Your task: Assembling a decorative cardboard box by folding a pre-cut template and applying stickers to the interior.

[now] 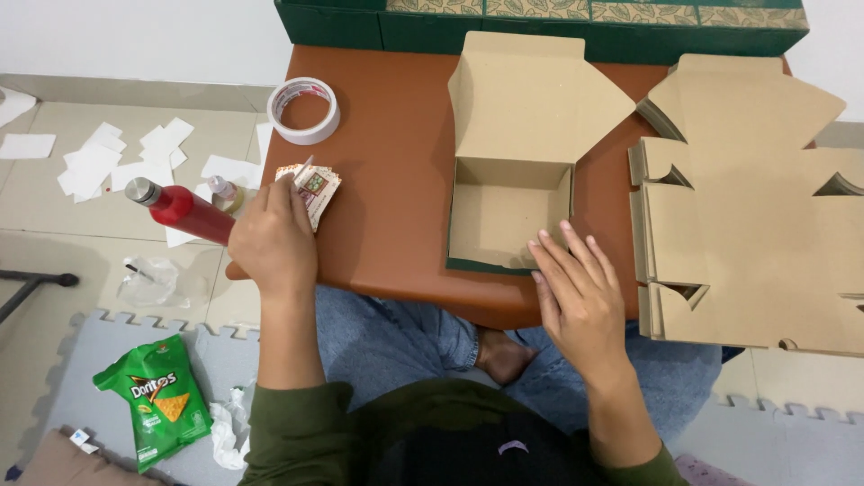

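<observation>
cardboard box (509, 211) sits open; your right hand (580, 292) lies flat, fingers spread, steadying its front wall, while your left hand (272, 238) pinches small printed cards (315, 187).

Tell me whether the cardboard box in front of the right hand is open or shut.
Open: the cardboard box has its lid flap raised behind it, and its bare inside shows.

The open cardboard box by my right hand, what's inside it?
The open cardboard box shows only its bare brown floor and walls. The right hand rests on the front rim, which hides the strip of floor just behind the near wall.
</observation>
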